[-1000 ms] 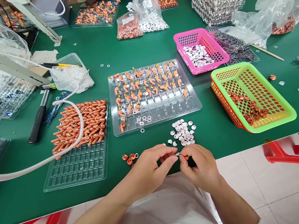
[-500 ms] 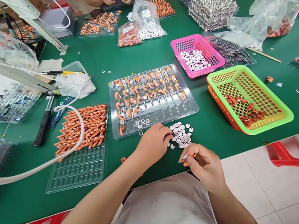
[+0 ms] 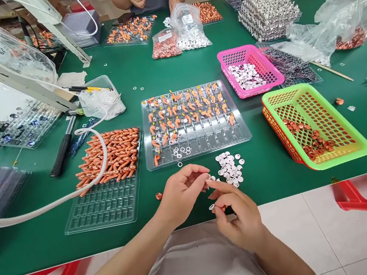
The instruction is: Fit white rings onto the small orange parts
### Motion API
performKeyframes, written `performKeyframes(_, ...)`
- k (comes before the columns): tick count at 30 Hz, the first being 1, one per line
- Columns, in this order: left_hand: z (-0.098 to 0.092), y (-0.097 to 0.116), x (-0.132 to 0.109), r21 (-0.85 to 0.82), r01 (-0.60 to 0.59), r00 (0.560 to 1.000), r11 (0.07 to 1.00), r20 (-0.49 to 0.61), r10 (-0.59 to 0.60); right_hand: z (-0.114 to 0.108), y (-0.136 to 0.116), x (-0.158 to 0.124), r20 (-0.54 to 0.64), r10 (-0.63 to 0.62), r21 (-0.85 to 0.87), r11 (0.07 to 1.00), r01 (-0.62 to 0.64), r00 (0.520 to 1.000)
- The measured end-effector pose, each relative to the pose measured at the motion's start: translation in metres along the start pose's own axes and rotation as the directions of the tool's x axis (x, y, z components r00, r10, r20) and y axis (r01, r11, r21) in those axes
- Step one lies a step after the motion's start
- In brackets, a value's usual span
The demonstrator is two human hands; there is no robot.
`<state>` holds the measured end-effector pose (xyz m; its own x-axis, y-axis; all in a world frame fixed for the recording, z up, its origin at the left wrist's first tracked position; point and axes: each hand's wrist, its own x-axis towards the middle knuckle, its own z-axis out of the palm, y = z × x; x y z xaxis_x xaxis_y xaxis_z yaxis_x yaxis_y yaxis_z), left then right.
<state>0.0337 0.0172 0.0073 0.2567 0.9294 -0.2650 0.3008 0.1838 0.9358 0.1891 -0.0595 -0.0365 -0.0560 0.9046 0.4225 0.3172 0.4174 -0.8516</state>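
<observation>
Your right hand (image 3: 240, 216) pinches small white-tipped orange piece (image 3: 224, 208), nearer you than white discs (image 3: 232, 170). Left hand (image 3: 182, 196) narrowed; cannot tell if holding anything. Likely small-part fitting step; next move seems to need steady fingertip alignment.

right grip (image 3: 240, 218): pinches white-ended part (image 3: 212, 207) | left grip (image 3: 183, 197): near white discs (image 3: 232, 170)
</observation>
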Motion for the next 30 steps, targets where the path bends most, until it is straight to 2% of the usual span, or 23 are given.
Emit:
performKeyframes(4,-0.007,-0.002,-0.013,-0.094,0.057,0.998,0.994,0.014,-0.056,0.01,-0.004,0.007,0.015,-0.054,-0.079,0.995,0.055,0.998)
performKeyframes(11,-0.025,-0.016,-0.023,-0.145,0.025,0.993,0.989,0.117,-0.008,0.01,-0.007,0.014,0.119,-0.064,-0.078,0.994,0.074,0.991)
performKeyframes(13,-0.027,-0.02,-0.024,-0.147,0.032,0.991,0.989,0.133,-0.012,0.008,-0.009,0.017,0.154,-0.033,-0.044,0.998,0.04,0.988)
performKeyframes(16,-0.027,-0.025,-0.028,-0.134,0.024,0.995,0.991,0.099,-0.011,0.006,-0.013,0.023,0.158,0.126,0.022,0.991,-0.131,0.979)
performKeyframes(19,-0.025,-0.029,-0.032,-0.021,-0.099,0.995,0.995,0.024,0.099,0.005,-0.017,0.03,0.135,0.281,0.029,0.957,-0.288,0.95)
performKeyframes(22,-0.024,-0.031,-0.033,0.133,-0.258,0.966,0.957,0.012,0.259,0.006,-0.019,0.036,0.188,0.365,0.004,0.928,-0.373,0.912)
performKeyframes(25,-0.024,-0.031,-0.032,0.203,-0.361,0.931,0.91,0.03,0.363,0.007,-0.02,0.04,0.216,0.409,-0.026,0.91,-0.413,0.887)
performKeyframes(30,-0.025,-0.032,-0.03,0.247,-0.432,0.898,0.867,0.032,0.438,0.007,-0.02,0.043,0.249,0.437,-0.051,0.897,-0.439,0.864)
